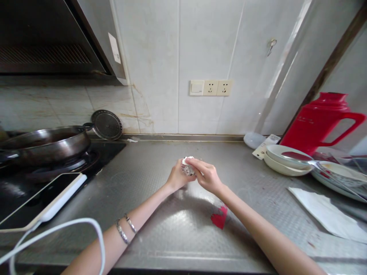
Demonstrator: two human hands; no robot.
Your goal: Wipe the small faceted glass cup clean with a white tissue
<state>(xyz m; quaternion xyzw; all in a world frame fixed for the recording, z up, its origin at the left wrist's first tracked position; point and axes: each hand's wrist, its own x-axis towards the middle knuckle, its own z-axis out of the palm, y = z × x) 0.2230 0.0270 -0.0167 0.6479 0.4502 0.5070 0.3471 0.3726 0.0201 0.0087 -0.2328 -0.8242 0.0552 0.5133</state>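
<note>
Out over the middle of the metal counter, my left hand (178,176) is wrapped round a small, shiny, clear-looking patterned piece (187,170), perhaps a little glass. My right hand (207,175) meets it from the other side. Its fingers are pinched on a white wad (187,159), which looks like tissue, at the top of that piece. My fingers hide much of both things. Nearer to me, below my right wrist, lies a torn red scrap (219,217) with jagged edges.
To the left, a steel pan (54,143) sits on the stove, with a phone (43,200) and its white cable (71,221) in front. At right are a red thermos (318,122), stacked bowls (286,164), plates and a white napkin (327,214). The tiled wall bounds the back.
</note>
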